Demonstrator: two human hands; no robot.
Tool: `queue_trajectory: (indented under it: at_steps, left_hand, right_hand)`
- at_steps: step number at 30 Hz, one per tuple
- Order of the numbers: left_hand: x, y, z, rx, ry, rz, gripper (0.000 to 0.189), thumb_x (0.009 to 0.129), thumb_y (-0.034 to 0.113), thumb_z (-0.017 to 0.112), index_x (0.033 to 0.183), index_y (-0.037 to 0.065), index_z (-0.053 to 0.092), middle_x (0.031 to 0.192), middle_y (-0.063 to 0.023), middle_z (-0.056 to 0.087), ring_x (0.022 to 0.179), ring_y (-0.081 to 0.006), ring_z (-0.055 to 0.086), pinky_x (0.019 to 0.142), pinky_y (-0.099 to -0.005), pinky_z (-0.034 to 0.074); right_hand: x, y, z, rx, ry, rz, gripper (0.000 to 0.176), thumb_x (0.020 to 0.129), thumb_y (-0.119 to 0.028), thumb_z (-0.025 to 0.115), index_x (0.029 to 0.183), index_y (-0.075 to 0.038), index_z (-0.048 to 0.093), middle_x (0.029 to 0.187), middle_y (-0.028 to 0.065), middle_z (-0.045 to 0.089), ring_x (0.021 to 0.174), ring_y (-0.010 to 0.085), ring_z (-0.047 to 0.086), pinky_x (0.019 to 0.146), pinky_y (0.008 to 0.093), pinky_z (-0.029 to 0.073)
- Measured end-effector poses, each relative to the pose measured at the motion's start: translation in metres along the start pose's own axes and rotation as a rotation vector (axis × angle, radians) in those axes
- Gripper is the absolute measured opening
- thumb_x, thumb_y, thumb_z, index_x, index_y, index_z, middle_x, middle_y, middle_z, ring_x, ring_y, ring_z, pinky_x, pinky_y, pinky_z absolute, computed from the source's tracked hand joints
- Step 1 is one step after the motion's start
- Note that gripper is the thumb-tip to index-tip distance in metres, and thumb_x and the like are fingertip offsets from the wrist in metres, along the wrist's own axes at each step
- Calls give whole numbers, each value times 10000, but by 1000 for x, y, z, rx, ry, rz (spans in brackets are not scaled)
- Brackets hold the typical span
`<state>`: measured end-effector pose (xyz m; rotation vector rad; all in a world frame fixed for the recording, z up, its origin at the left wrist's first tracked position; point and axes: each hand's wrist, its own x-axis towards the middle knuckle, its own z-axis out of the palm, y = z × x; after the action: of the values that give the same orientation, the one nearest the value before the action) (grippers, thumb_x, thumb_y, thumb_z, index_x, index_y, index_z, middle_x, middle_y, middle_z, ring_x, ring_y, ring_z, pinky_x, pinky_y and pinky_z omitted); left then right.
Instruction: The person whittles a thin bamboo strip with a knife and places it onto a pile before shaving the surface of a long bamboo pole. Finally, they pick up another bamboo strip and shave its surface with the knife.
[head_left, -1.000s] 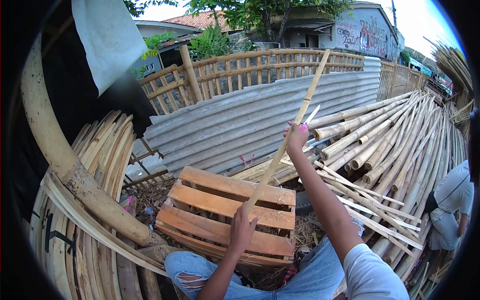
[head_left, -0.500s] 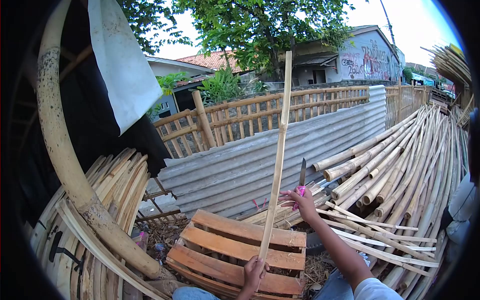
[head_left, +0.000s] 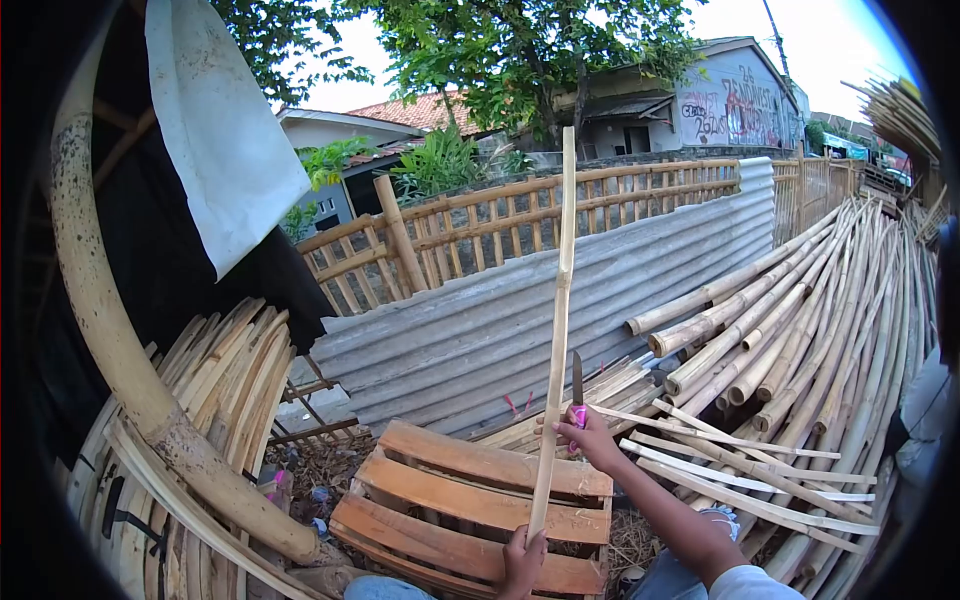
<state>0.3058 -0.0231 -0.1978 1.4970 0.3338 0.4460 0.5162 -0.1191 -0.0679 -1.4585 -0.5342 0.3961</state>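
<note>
**Right hand [head_left: 590, 440] swings in to the bamboo strip [head_left: 560, 300]!**

Its fingers are wrapped round the pink-handled knife [head_left: 577, 382], blade up, fingertips at the strip. Left hand [head_left: 523, 562] grips the strip low down, holding it nearly upright before the slatted wooden crate [head_left: 450, 495].

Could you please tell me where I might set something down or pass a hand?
The crate top looks bare left of the left hand; a hand could probably pass between the held strip and thick pole. The right is crowded with loose strips and stacked poles.
</note>
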Motion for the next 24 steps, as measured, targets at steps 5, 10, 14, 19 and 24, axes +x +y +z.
queue_trajectory:
  at_steps: [5, 10, 14, 19, 24]
  left_hand:
    - [-20, -4, 20, -423, 73, -201, 102, 897, 172, 560, 889, 114, 477, 524, 64, 367, 383, -42, 337, 343, -188, 262]
    - [-20, -16, 15, -449, -131, -285, 109, 903, 185, 564, 885, 134, 469, 523, 66, 371, 386, -31, 335, 330, -190, 257]
    - [-21, -26, 28, -387, 57, -281, 192, 885, 194, 595, 1006, 117, 467, 584, 33, 464, 426, -55, 409, 369, -175, 328]
    - [3, -24, 7, -164, -103, -128, 352, 920, 204, 535, 1167, 36, 349, 960, -108, 571, 730, -162, 626, 592, -249, 515]
    - [13, 21, -4, -247, -71, -148, 296, 959, 255, 438, 1155, 45, 363, 965, -129, 576, 713, -164, 620, 573, -253, 516]
  right_hand:
    - [-5, -7, 10, 230, -128, -118, 328, 842, -6, 596, 746, -126, 307, 900, 128, 641, 1009, 260, 634, 528, 231, 462]
    - [-12, -22, 16, 256, -169, -37, 344, 834, -3, 606, 736, -124, 299, 891, 145, 645, 981, 273, 644, 554, 234, 489]
    - [-12, -20, 20, 198, -177, -23, 397, 802, -3, 653, 700, -124, 288, 783, 110, 639, 954, 284, 653, 601, 245, 519]
    - [-15, 2, 35, 112, -103, -106, 406, 759, 45, 689, 668, -109, 325, 654, 31, 561, 968, 256, 644, 626, 291, 540]
    - [-36, 22, 68, 180, -78, -60, 414, 741, 32, 714, 659, -107, 333, 695, 47, 579, 947, 222, 647, 621, 295, 546]
